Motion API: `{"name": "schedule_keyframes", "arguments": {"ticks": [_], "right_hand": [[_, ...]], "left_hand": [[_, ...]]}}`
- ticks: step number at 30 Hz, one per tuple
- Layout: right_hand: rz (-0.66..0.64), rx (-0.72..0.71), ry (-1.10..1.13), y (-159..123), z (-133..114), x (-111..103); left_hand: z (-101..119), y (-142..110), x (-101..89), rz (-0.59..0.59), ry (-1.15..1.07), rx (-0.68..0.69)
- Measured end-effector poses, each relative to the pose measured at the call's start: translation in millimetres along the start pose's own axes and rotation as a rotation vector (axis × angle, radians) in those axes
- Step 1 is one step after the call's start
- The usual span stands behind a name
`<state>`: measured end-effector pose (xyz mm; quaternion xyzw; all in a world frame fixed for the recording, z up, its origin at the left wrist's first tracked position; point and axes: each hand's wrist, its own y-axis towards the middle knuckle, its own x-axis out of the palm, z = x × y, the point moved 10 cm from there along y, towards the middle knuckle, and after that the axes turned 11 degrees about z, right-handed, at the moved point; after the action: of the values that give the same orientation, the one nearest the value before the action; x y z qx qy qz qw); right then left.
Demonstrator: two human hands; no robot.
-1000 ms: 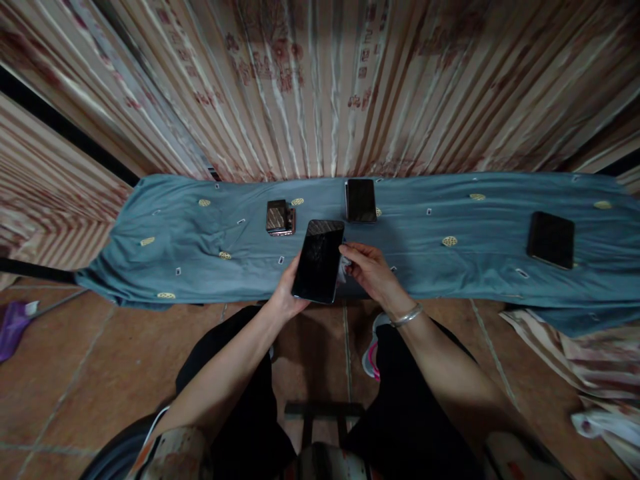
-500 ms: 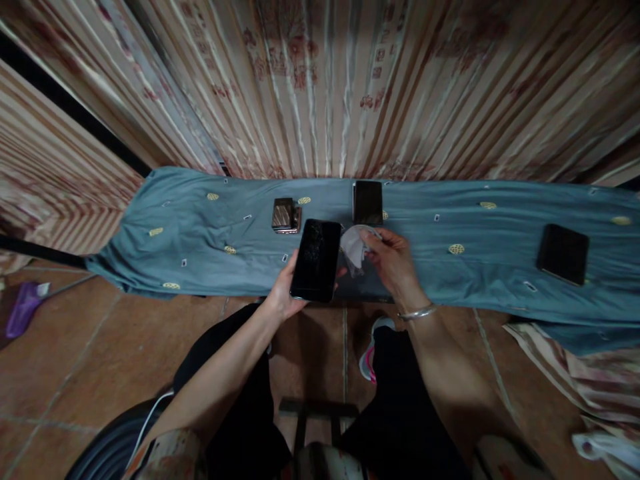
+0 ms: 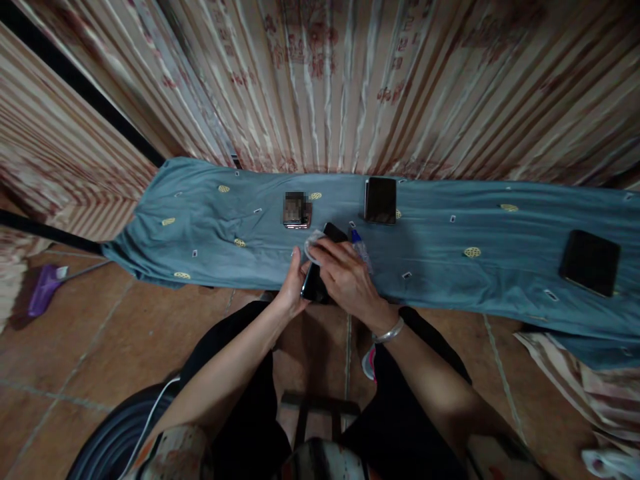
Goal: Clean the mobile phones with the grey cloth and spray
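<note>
My left hand [image 3: 294, 287] grips a black phone [image 3: 315, 285] by its left edge, above the near edge of a blue-grey cloth [image 3: 440, 267]. My right hand [image 3: 345, 277] lies over the phone's screen, fingers closed on a small whitish wipe [image 3: 314, 239] pressed against the glass. Most of the phone is hidden under this hand. A silver bangle [image 3: 387, 331] circles the right wrist. A small clear bottle with a blue cap [image 3: 359, 245] lies on the cloth just right of my hands.
On the cloth lie a small blurred device [image 3: 295, 210] at the back left, a dark phone [image 3: 381, 199] at the back centre, and another dark phone [image 3: 590, 262] far right. Striped curtains [image 3: 320, 87] hang behind. A purple object [image 3: 43, 290] lies on the tiled floor at left.
My right hand picked up the wipe beside the phone and brought it left onto the screen, covering most of it. The phone dropped slightly lower in my left hand.
</note>
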<state>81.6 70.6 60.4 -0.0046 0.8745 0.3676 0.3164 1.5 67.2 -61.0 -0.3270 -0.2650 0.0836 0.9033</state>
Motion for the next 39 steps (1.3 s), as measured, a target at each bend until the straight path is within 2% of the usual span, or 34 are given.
{"name": "schedule_keyframes", "arguments": {"ticks": [4, 8, 14, 21, 28, 33, 39], "right_hand": [[-0.168, -0.182, -0.094, -15, -28, 25], [-0.159, -0.220, -0.161, -20, -25, 26], [-0.077, -0.122, -0.224, -16, 7, 18], [0.033, -0.050, -0.260, -8, 30, 7], [0.046, -0.016, -0.265, 1, 27, -2], [0.032, -0.017, -0.208, 9, 19, -12], [0.076, 0.019, -0.143, 16, 27, -15]], "left_hand": [[12, 4, -10.9, 0.062, 0.029, 0.109], [16, 1, -7.3, 0.058, 0.058, 0.150], [18, -2, 7.8, 0.007, 0.052, 0.205], [-2, -6, 14.6, -0.052, 0.105, 0.036], [-4, -10, 6.6, -0.037, 0.110, -0.003], [0, -9, 0.8, -0.051, 0.129, 0.051], [10, -13, -1.1, -0.050, 0.257, 0.157]]}}
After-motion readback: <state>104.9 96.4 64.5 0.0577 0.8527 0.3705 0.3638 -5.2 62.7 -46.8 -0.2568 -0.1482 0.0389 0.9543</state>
